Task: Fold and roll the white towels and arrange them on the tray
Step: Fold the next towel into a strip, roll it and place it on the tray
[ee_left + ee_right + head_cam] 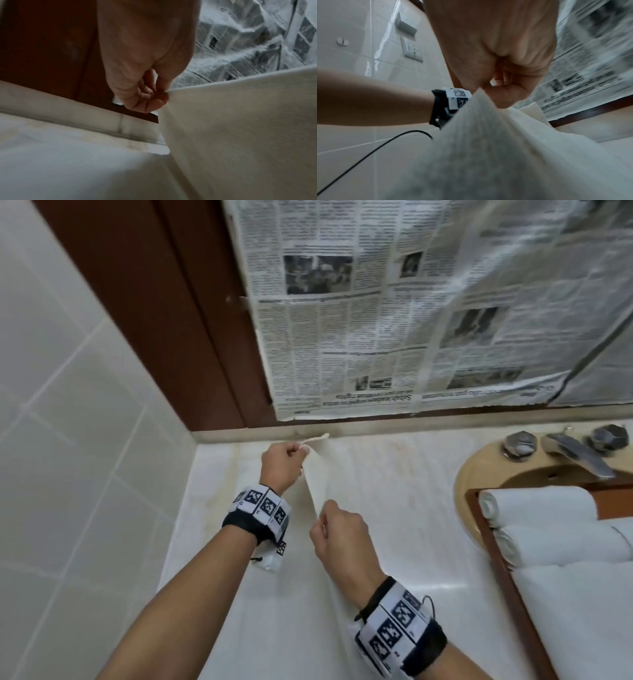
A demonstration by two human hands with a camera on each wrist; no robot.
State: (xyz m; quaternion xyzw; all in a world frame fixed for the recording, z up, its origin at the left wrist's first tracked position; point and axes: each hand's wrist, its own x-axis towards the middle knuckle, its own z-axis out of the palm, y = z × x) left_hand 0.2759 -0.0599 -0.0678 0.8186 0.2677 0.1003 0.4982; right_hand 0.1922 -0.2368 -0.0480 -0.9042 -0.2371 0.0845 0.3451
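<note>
Our left hand [281,462] pinching the far corner of a white towel [370,494], our right hand [337,534] pinching the near corner, towel lifted over the surface [219,583], rolled towels [537,503] on the tray [479,529] at right

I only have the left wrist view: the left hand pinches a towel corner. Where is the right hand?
Observer: The right hand pinches the near corner of the same towel, nearer the body than the left hand; the edge between the two is lifted off the counter.
Operator: Any rolls finished?
Observer: Yes, two rolled towels lie in the wooden tray at the right, which overlaps the sink.
Operator: What sort of grip on the right?
Observer: The right wrist view shows thumb and curled fingers closed on the towel's edge.
</note>
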